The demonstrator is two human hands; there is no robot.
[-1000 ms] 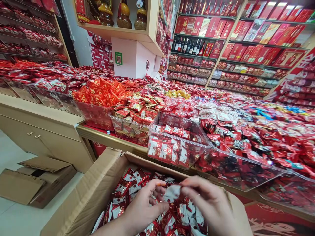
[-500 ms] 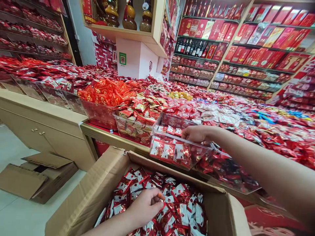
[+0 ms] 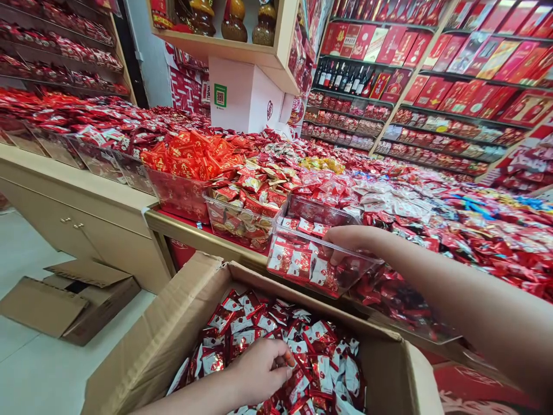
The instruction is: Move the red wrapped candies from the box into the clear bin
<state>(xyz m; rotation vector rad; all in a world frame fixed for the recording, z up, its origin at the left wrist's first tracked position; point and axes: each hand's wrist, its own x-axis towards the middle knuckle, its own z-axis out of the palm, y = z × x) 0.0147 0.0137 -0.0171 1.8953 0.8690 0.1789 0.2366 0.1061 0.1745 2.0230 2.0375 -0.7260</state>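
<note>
My left hand [image 3: 263,369] is down in an open cardboard box [image 3: 142,346] full of small red-and-white wrapped candies [image 3: 242,340]. Its fingers are curled toward the thumb, and the fingertips meet the red edge of a candy packet. Farther forward, my right hand [image 3: 345,241] reaches into a clear plastic bin [image 3: 354,274], fingers bent downward and close together. Rows of the same packets [image 3: 300,262] stand along the bin's front wall, beside those fingers. Whatever the right fingertips grip is hidden by the wall and the packets.
Left of the bin stand clear bins of cream-and-red packets [image 3: 242,222] and bright red packets [image 3: 190,155]. Heaps of wrapped sweets [image 3: 432,230] cover the counter to the right. A second cardboard box [image 3: 99,305] lies on the floor at left. A shelf unit [image 3: 242,49] overhangs the counter.
My right hand has sunk deeper into the clear bin, its fingers now lower behind the front wall. My left hand stays in the box, nearly unchanged. The view has shifted slightly.
</note>
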